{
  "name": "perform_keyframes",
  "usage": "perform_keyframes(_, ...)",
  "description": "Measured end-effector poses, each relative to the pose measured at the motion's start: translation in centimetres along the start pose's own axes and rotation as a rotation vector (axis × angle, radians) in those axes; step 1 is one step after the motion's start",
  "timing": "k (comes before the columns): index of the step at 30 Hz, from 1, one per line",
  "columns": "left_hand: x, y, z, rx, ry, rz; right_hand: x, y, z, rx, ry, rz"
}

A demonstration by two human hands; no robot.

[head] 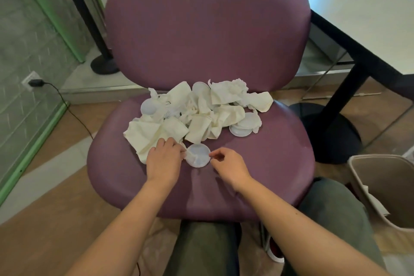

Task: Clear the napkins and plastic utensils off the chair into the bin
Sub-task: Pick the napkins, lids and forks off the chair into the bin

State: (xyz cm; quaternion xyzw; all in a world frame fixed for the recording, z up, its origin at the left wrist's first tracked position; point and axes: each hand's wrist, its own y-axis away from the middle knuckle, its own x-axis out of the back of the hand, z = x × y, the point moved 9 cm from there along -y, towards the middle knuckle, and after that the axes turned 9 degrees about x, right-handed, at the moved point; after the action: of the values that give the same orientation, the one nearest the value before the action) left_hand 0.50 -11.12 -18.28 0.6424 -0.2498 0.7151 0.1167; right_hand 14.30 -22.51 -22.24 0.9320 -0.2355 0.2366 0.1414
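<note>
Crumpled white paper napkins (pixel 197 112) lie in a heap on the seat of the purple padded chair (pixel 268 163), and we see round translucent plastic lids among them: one at the left edge of the heap (pixel 149 106), one at the back (pixel 201 88), and a stack at the right (pixel 243 127). In front of the heap, a small round translucent plastic lid (pixel 198 155) lies flat on the seat between our hands. Our left hand (pixel 164 159) rests on the nearest napkin, fingers curled, its thumb and forefinger pinching the lid's left rim. Our right hand (pixel 228 166) has its fingers curled too, the fingertips at the lid's right rim; we cannot tell whether they grip it. The beige plastic bin (pixel 358 175) stands on the floor just right of the chair, with white paper inside. A white table (pixel 358 18) is behind it.
</note>
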Motion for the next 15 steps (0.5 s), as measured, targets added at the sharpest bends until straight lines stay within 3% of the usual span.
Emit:
perform_keyframes(8, 2.3, -0.7, 0.6, 0.314, 1.051, -0.275, -1.9, -0.1, -4.9, 0.206, -0.319, -0.041)
perform_keyframes(12, 3.1, -1.1, 0.4, 0.4, 1.293, -0.25, -2.1, -0.3, -4.7, 0.161, -0.394, -0.027)
perform_keyframes(15, 2.6, -0.8, -0.9, 0.47, 1.316, -0.224, -1.2, -0.2, -4.1, 0.106, -0.544, 0.022)
